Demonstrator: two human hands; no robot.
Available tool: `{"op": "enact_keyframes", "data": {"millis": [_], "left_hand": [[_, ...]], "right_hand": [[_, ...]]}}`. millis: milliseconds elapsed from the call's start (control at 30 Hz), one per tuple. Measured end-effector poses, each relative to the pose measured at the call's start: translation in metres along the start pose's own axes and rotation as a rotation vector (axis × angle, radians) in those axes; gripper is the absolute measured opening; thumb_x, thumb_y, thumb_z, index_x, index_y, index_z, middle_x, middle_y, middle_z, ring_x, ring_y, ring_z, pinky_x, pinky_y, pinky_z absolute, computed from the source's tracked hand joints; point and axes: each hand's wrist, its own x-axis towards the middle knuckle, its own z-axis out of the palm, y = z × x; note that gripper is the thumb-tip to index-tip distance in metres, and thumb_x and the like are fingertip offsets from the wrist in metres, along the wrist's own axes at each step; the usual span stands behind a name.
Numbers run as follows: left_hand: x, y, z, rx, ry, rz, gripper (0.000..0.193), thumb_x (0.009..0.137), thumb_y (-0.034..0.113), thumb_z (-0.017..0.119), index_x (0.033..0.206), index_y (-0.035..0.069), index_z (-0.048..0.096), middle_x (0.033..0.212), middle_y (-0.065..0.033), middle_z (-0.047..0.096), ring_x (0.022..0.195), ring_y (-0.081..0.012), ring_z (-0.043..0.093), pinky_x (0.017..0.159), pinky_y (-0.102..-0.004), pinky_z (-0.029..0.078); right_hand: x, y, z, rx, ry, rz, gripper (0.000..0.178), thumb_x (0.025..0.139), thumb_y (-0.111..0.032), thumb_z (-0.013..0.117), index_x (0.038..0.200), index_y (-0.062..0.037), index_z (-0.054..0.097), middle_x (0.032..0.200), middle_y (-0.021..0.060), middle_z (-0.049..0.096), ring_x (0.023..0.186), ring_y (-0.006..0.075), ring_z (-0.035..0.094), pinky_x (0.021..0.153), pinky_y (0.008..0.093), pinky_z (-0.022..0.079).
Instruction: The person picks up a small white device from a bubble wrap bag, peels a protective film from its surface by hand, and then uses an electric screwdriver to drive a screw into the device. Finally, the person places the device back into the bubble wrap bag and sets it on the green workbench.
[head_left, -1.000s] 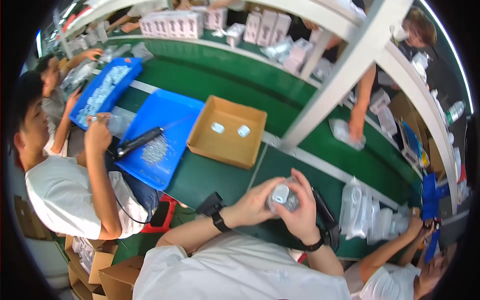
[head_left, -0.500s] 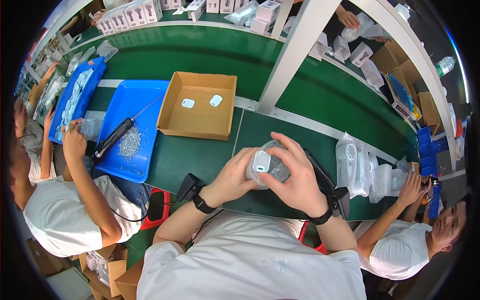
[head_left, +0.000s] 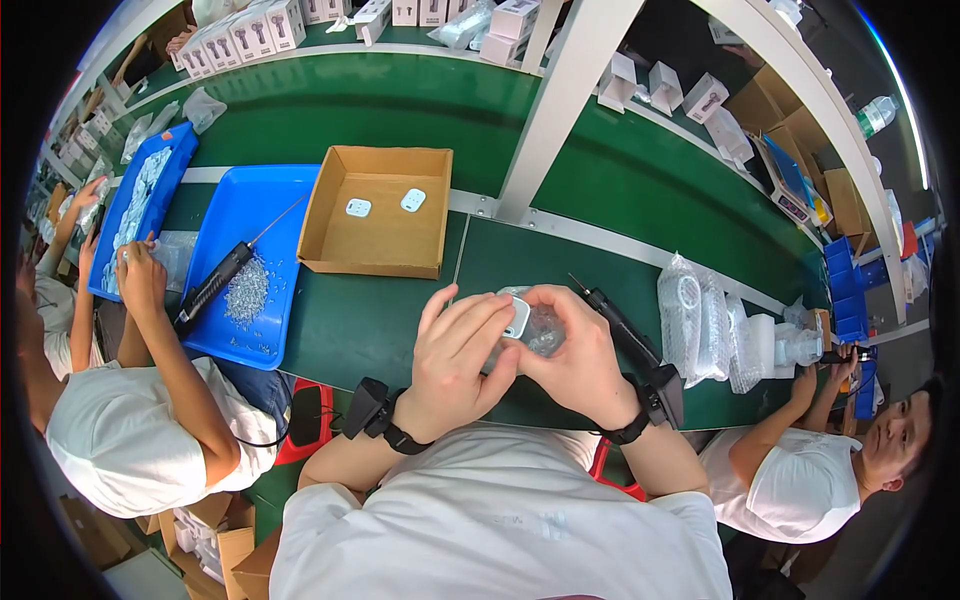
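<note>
Close to my body, over the green bench, both my hands meet around a small white rounded-square piece (head_left: pixel 519 316) and a clear, rounded plastic item (head_left: pixel 546 328). My left hand (head_left: pixel 448 352) has its fingers laid over the white piece, which shows only in part between them. My right hand (head_left: pixel 588 366) curls around the clear item, its thumb reaching in below the white piece. Whether the two are joined is hidden by my fingers. Just right of my right hand lies a black electric screwdriver (head_left: pixel 622 332), bit pointing away from me.
A shallow cardboard box (head_left: pixel 395 258) holds two white pieces (head_left: pixel 412 200). Left of it, a blue tray (head_left: pixel 265 345) carries screws (head_left: pixel 247 290) and another screwdriver (head_left: pixel 215 287). Bubble-wrapped packs (head_left: pixel 690 318) stand right. A metal post (head_left: pixel 560 115) rises ahead. Co-workers sit on both sides.
My left hand has shifted from the side of the clear item to over the white piece. My right thumb has come off the white piece's face. The whole view has shifted slightly.
</note>
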Motion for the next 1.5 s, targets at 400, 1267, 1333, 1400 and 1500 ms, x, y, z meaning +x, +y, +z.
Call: {"op": "enact_keyframes", "data": {"millis": [400, 1267, 1333, 1400, 1500], "left_hand": [[-0.008, -0.008, 0.005, -0.528, -0.084, -0.340, 0.041, 0.083, 0.004, 0.070, 0.122, -0.001, 0.060, 0.117, -0.0175, 0.066, 0.105, -0.0313, 0.066, 0.090, -0.0374, 0.052], [-0.019, -0.008, 0.028, -0.430, -0.198, -0.279, 0.050, 0.076, 0.006, 0.078, 0.122, 0.002, 0.056, 0.123, -0.0168, 0.062, 0.110, -0.0319, 0.063, 0.092, -0.0392, 0.051], [-0.013, -0.010, 0.038, -0.451, -0.201, -0.259, 0.050, 0.077, 0.007, 0.078, 0.122, 0.002, 0.057, 0.124, -0.0170, 0.062, 0.111, -0.0309, 0.063, 0.094, -0.0390, 0.050], [-0.015, -0.015, 0.050, -0.497, -0.172, -0.246, 0.050, 0.077, 0.007, 0.078, 0.122, 0.003, 0.057, 0.127, -0.0175, 0.060, 0.115, -0.0309, 0.061, 0.096, -0.0390, 0.049], [-0.019, -0.021, 0.058, -0.508, -0.136, -0.219, 0.051, 0.077, 0.008, 0.078, 0.123, 0.002, 0.057, 0.129, -0.0181, 0.058, 0.118, -0.0312, 0.060, 0.098, -0.0390, 0.048]], "right_hand": [[-0.027, -0.001, -0.001, 0.376, -0.092, 0.255, 0.029, 0.080, -0.001, 0.074, 0.107, 0.0011, 0.063, 0.101, 0.0125, 0.068, 0.089, 0.0214, 0.067, 0.077, 0.0294, 0.055], [-0.044, -0.006, 0.004, 0.086, 0.159, -0.064, 0.043, 0.082, -0.012, 0.075, 0.121, -0.0003, 0.060, 0.099, 0.0157, 0.062, 0.082, 0.0298, 0.064, 0.070, 0.0366, 0.054], [-0.047, 0.001, 0.002, 0.059, 0.221, -0.065, 0.043, 0.082, -0.012, 0.075, 0.121, -0.0004, 0.060, 0.101, 0.0156, 0.062, 0.082, 0.0297, 0.064, 0.070, 0.0362, 0.054], [-0.046, 0.007, 0.006, 0.066, 0.271, -0.110, 0.043, 0.082, -0.012, 0.075, 0.121, -0.0005, 0.061, 0.105, 0.0154, 0.061, 0.083, 0.0297, 0.064, 0.071, 0.0355, 0.054], [-0.046, 0.009, 0.002, 0.027, 0.290, -0.146, 0.042, 0.082, -0.011, 0.075, 0.121, -0.0004, 0.061, 0.108, 0.0156, 0.061, 0.084, 0.0288, 0.064, 0.073, 0.0344, 0.054]]}}
